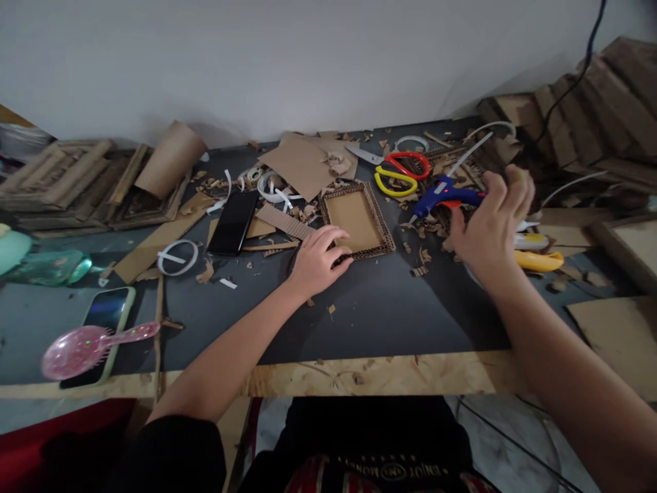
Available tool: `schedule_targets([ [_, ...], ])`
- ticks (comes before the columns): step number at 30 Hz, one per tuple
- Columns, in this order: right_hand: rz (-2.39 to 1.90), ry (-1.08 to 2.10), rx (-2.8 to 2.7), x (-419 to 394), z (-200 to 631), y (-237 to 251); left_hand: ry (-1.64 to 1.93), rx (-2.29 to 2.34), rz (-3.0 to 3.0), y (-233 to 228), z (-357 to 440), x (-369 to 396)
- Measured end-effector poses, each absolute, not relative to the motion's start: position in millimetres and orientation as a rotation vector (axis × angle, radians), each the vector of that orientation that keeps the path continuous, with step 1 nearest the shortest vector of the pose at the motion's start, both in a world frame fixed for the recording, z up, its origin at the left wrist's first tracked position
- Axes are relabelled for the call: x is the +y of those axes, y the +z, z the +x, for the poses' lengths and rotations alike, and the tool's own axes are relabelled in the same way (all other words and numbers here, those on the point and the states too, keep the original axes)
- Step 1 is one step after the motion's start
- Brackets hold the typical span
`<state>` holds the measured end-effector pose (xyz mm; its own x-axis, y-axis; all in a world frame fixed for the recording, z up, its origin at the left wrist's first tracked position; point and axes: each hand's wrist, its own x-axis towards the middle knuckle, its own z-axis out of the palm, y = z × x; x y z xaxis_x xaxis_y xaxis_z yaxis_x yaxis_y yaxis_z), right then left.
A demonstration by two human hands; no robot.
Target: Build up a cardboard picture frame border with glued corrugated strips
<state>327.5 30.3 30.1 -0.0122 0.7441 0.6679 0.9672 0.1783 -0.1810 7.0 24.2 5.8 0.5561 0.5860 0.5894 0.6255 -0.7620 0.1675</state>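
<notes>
Left hand (319, 260), fingers spread and flat, pressing the near-left corner of cardboard frame (358, 220) on dark desk (390, 308); frame's long axis running away from that hand. Right hand (490, 229), raised right of frame, fingers pinched on small cardboard scrap (517, 175). Beyond right hand: blue glue gun (445, 196), then scissors (400, 172).

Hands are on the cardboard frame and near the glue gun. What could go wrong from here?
1. The right hand hovers beside the blue glue gun; a red light seems lit, so a burn is possible.
2. Cardboard scraps lie around its nozzle and could stick.
3. The left hand presses only one corner of the cardboard frame, so it might slide.
</notes>
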Motion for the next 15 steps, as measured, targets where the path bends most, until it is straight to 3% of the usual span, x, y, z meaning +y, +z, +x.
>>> schedule_targets([
  [3,-1.362,-0.422,-1.995,21,310,42,-0.984,-1.075,-2.719,6,8,24],
  [7,-1.061,-0.118,-2.421,9,275,39,-1.011,-1.089,-2.731,7,9,23],
  [15,-1.111,-0.012,-2.312,6,257,14,-0.986,-1.175,-2.675,13,10,21],
])
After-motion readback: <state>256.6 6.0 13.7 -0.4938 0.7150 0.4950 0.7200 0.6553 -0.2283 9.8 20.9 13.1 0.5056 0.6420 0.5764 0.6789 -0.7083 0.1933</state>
